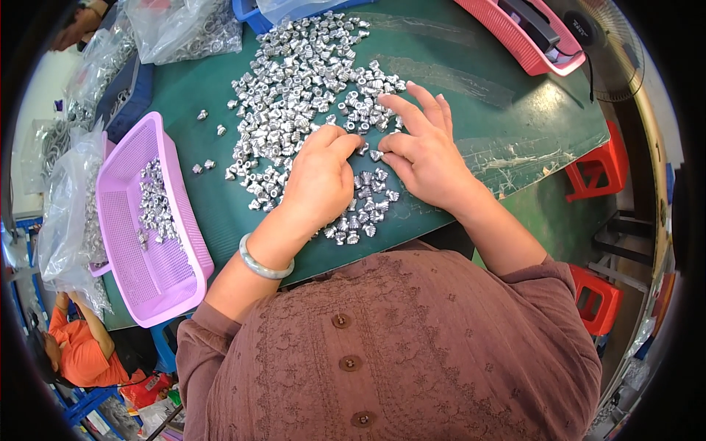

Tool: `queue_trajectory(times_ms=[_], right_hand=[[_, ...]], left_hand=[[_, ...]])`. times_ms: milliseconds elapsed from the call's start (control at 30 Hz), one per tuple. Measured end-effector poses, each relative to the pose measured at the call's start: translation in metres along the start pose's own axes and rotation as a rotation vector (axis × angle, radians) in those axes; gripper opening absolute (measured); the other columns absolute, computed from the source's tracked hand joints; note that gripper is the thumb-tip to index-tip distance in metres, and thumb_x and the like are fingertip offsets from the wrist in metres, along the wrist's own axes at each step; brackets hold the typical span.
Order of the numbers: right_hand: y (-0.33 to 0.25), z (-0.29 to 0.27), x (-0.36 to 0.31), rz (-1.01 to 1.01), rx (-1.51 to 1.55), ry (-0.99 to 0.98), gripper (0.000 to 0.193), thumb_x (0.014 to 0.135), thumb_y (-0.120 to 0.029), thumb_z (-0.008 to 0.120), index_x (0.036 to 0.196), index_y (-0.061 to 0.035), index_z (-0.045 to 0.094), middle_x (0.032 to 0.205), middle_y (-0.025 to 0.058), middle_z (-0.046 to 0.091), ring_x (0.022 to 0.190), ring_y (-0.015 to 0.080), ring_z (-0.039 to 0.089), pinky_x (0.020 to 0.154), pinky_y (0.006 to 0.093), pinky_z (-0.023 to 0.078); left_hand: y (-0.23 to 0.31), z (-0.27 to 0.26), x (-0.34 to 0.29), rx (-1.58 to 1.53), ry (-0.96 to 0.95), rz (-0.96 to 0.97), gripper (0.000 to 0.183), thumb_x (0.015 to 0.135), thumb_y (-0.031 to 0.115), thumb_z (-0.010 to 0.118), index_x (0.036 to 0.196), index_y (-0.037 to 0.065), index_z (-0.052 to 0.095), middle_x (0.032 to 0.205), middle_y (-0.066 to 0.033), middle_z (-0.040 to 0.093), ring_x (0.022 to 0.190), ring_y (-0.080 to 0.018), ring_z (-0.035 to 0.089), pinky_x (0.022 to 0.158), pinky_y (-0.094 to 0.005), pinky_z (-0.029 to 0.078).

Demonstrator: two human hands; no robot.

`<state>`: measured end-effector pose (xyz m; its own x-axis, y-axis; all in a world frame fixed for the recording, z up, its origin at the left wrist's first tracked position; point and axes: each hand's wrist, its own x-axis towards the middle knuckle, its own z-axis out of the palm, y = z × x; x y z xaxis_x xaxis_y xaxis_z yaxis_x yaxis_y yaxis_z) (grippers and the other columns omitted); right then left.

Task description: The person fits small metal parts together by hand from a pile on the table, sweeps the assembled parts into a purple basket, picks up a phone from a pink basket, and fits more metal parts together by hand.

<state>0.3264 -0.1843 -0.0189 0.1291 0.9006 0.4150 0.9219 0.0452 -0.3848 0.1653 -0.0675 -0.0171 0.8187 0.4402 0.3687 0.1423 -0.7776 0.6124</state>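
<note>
Small silver ribbed metal fittings with holes (pixel 283 103) lie in a wide heap across the green table. My left hand (pixel 321 176), with a pale bangle at the wrist, is closed, its fingertips pinched on a fitting (pixel 363 149) at the heap's near right side. Facing it, my right hand (pixel 430 158) has its thumb and a finger closed at another fitting (pixel 376 156), while its other fingers stretch forward over the table. A smaller group of fittings (pixel 368 209) lies nearer to me, partly under my left hand.
At the left stands a purple plastic basket (pixel 158 275) with fittings inside. Clear bags (pixel 180 33) of metal parts sit beyond it. A pink basket (pixel 544 62) holds a black device at the far right. Red stools (pixel 599 165) stand right; a person in orange (pixel 88 353) is at lower left.
</note>
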Motion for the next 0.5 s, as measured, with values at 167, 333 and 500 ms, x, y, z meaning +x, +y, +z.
queue_trajectory(times_ms=[167,333,500], right_hand=[[-0.0027,-0.0019,-0.0008,-0.031,0.047,-0.013,0.005,0.075,-0.007,0.071,0.078,-0.0070,0.067,0.139,0.0104,0.047,0.137,0.0412,0.029,0.109,0.0654,0.019],[-0.0034,-0.0016,-0.0049,-0.040,0.073,-0.013,0.005,0.075,-0.005,0.069,0.077,-0.0069,0.065,0.139,0.0103,0.047,0.138,0.0410,0.029,0.110,0.0643,0.018],[-0.0038,-0.0004,-0.0063,-0.039,0.087,-0.011,0.005,0.075,-0.004,0.068,0.077,-0.0070,0.065,0.140,0.0104,0.047,0.138,0.0409,0.028,0.110,0.0637,0.017]], left_hand=[[0.0016,-0.0024,-0.0011,-0.010,-0.042,-0.025,0.030,0.074,-0.013,0.048,0.095,-0.001,0.066,0.089,-0.0152,0.057,0.082,-0.0327,0.058,0.074,-0.0387,0.048],[0.0040,-0.0027,-0.0048,-0.006,-0.045,-0.006,0.031,0.071,-0.013,0.048,0.093,0.000,0.065,0.088,-0.0150,0.057,0.084,-0.0339,0.057,0.076,-0.0395,0.048],[0.0046,-0.0039,-0.0072,-0.001,-0.060,-0.010,0.032,0.071,-0.013,0.048,0.093,0.001,0.065,0.090,-0.0150,0.058,0.086,-0.0342,0.058,0.077,-0.0396,0.048]])
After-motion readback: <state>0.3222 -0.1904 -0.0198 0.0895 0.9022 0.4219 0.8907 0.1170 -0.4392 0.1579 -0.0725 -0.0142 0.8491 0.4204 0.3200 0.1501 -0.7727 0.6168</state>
